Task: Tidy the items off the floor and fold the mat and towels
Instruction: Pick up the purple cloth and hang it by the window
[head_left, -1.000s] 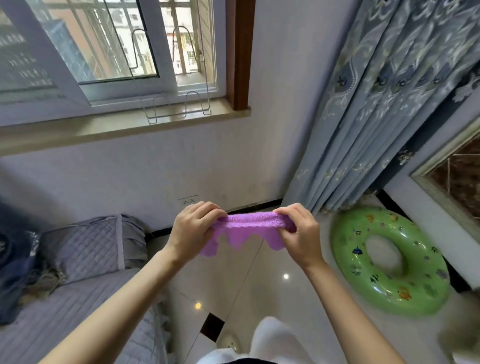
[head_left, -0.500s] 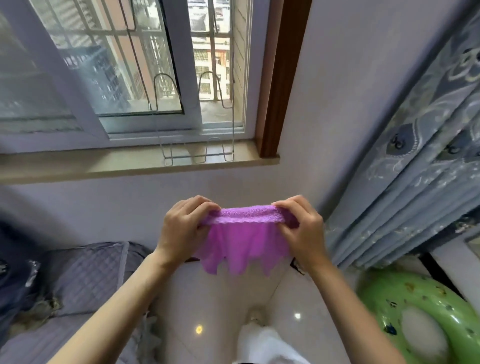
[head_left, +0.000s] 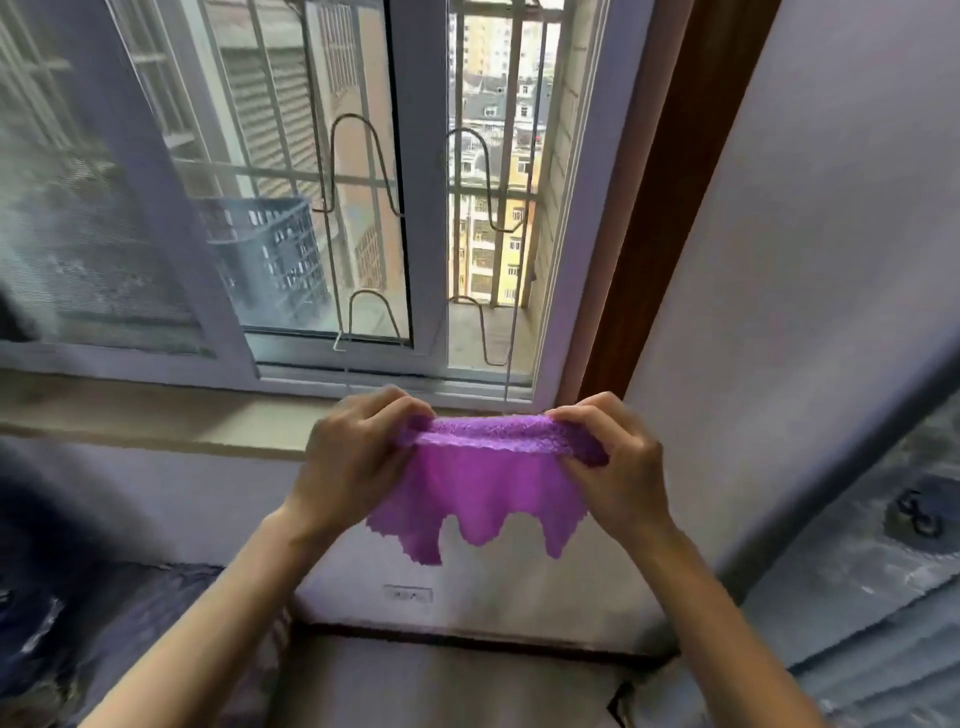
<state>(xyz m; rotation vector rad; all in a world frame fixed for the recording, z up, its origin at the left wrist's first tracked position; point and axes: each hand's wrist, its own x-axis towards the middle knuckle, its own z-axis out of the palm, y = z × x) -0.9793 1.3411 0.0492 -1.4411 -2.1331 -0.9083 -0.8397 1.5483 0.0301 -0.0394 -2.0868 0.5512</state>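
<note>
Two hands raised, left hand and right hand. One purple towel pinched between them. One window with two sashes. One wire rack standing on one windowsill. One blue crate outside the glass. One wall socket. One curtain at right.

Both arms raised forward; left hand and right hand level, fingers curled, pinching cloth
</note>
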